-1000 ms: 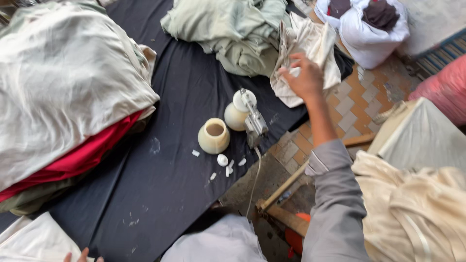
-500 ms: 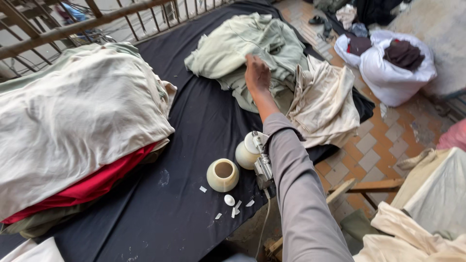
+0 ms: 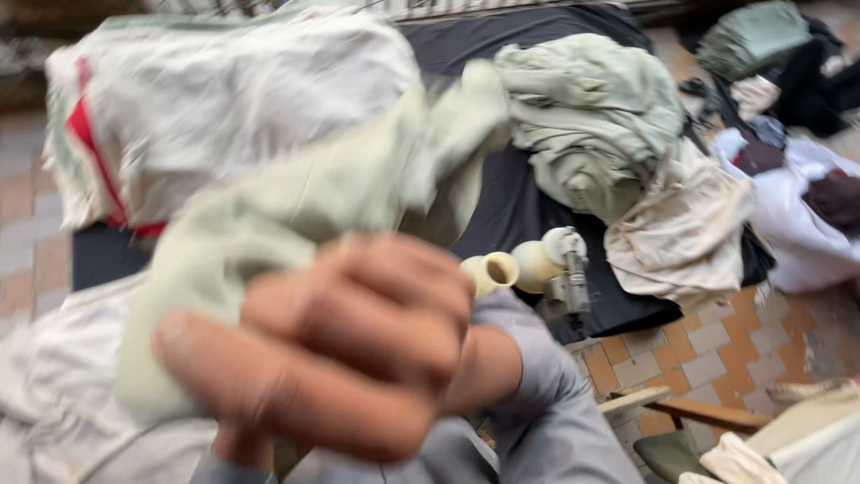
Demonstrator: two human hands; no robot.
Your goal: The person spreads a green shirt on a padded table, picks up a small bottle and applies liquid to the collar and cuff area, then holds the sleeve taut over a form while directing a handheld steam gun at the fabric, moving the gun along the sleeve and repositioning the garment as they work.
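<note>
My right hand (image 3: 358, 350), blurred and very close to the camera, is clenched on a pale green cloth (image 3: 296, 206) that trails up and to the right. Its grey sleeve (image 3: 546, 403) runs down to the lower edge. My left hand does not show. Behind the fist, a heap of more pale green cloth (image 3: 591, 116) lies on the black-covered table (image 3: 511, 206). A cream cup (image 3: 491, 272) and a cream spray bottle (image 3: 551, 260) stand near the table's front edge.
A folded white stack with a red layer (image 3: 206, 108) fills the left of the table. A crumpled cream cloth (image 3: 685, 233) hangs off its right corner. A white bag of dark clothes (image 3: 806, 224), the tiled floor (image 3: 681, 341) and a wooden frame (image 3: 699, 412) are to the right.
My right hand has gone from reaching to the green heap to pulling back to the camera with a pale green cloth in its grip. The view has swung left.
</note>
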